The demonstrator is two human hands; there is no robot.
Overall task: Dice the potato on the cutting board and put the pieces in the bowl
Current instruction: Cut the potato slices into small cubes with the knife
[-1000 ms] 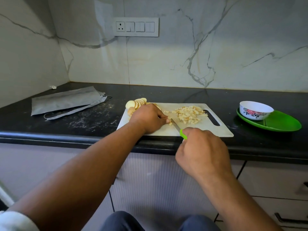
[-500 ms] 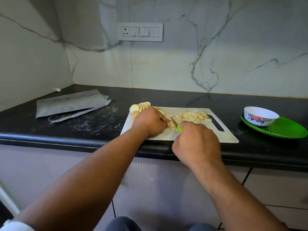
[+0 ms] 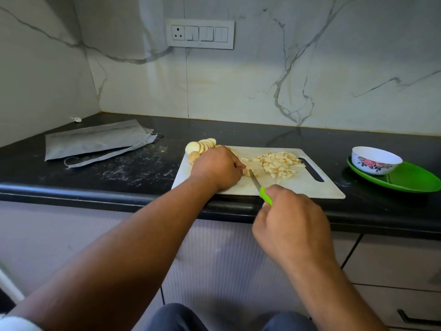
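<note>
A white cutting board (image 3: 307, 187) lies at the counter's front edge. Round potato slices (image 3: 201, 146) fan out at its far left corner. A heap of diced potato (image 3: 278, 164) sits toward the board's right. My left hand (image 3: 218, 169) is curled over potato slices in the board's middle, pinning them down; most of them are hidden under it. My right hand (image 3: 290, 222) grips a knife by its green handle (image 3: 265, 195), and the blade (image 3: 254, 180) points at the pieces by my left fingertips. A white flowered bowl (image 3: 375, 160) stands to the right.
The bowl rests on a green plate (image 3: 410, 180) at the counter's right. A folded grey cloth bag (image 3: 95, 143) lies on the black counter (image 3: 143, 173) to the left. A marble wall with a switch panel (image 3: 200, 34) rises behind. Cabinet drawers sit below.
My right hand has drawn the knife back toward me, off the potato, after a cutting stroke half a second ago. My left hand has stayed on the slices.
</note>
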